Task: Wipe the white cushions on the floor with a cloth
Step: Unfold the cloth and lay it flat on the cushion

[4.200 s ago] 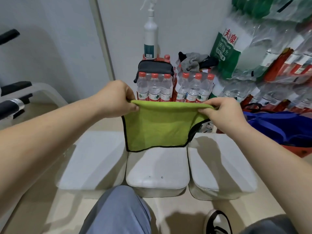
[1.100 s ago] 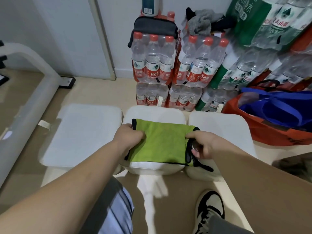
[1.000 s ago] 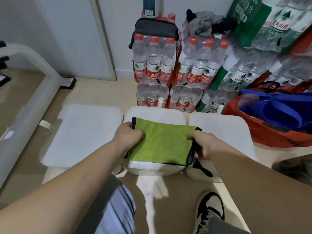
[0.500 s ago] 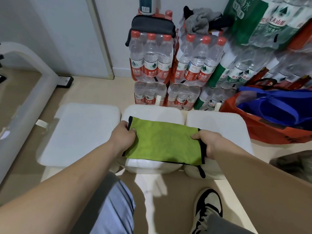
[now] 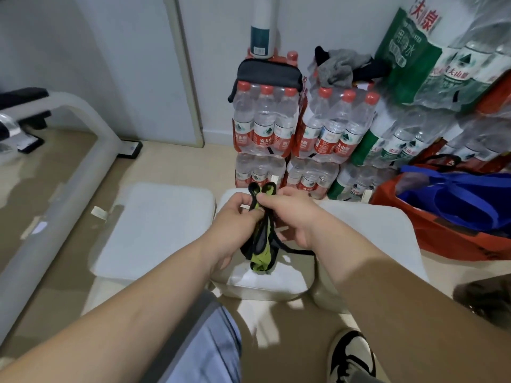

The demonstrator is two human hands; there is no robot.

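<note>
The green cloth (image 5: 262, 254) hangs bunched into a narrow rope between the two hands, its lower end drooping over the middle white cushion (image 5: 265, 283) directly beneath them; I cannot tell whether it touches. It looks light, limp and soft, with black edging, so it should crumple under any grip and drape wherever it is let go. For wiping, a flat wad under the palm would likely serve better than this twisted bundle, and the corners are the natural places to hold when spreading it.

Both forearms reach forward and converge. The left hand (image 5: 235, 221) curls its fingers round the bundle's upper part. The right hand (image 5: 296, 217) pinches the same top end from the other side, and loops of edging poke up above the fingertips.

A second cushion (image 5: 154, 230) lies to the left of the left hand, a third (image 5: 381, 230) to the right of the right hand. Beyond the hands stand stacked packs of water bottles (image 5: 265, 128).
</note>
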